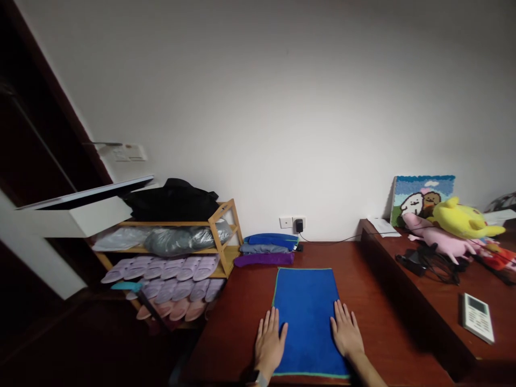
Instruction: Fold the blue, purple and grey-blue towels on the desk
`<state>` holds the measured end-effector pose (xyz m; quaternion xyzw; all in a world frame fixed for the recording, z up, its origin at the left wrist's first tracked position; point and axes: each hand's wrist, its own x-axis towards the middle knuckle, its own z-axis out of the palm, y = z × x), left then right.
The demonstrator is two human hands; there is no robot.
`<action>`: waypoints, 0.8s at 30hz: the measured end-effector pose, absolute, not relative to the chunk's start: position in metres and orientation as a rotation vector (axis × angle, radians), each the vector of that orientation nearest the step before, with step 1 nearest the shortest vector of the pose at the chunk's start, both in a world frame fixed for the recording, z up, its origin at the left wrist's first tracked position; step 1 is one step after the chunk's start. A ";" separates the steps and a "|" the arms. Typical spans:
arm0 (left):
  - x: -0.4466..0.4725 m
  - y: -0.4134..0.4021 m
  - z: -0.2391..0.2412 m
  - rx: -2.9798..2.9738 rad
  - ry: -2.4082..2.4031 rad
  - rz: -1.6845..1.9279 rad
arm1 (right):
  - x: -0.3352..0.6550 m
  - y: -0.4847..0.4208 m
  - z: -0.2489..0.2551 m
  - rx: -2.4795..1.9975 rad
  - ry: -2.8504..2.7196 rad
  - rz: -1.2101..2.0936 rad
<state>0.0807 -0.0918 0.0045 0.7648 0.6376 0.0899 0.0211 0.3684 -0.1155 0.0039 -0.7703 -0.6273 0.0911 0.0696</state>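
A blue towel [308, 317] with green edging lies spread flat on the reddish-brown wooden table [237, 317]. My left hand [270, 341] rests flat over its left edge, fingers stretched forward, with a watch at the wrist. On the opposite edge lies my right hand [346, 330], palm down and fingers extended. Neither hand grips the cloth. Behind the towel, near the wall, sit a folded purple cloth [264, 259], a grey-blue one [266, 249] and a folded blue one [272, 239].
Left of the table stands a wooden rack [221, 236] with several slippers [173, 269] and a black bag [173, 200]. A charger [299, 225] is plugged into the wall. The right-hand desk holds plush toys [463, 217], cables and a white remote [478, 317].
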 end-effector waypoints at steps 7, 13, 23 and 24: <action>0.065 -0.096 -0.007 2.391 2.019 0.318 | 0.361 -0.144 0.013 -2.324 -1.860 0.227; 0.066 -0.095 0.003 2.377 2.017 0.294 | 0.355 -0.188 0.004 -2.286 -1.871 0.272; 0.153 -0.127 0.020 2.698 1.511 0.461 | 0.352 -0.191 0.003 -2.262 -1.878 0.275; 0.168 -0.132 0.018 2.714 1.421 0.441 | 0.352 -0.191 0.003 -2.253 -1.876 0.277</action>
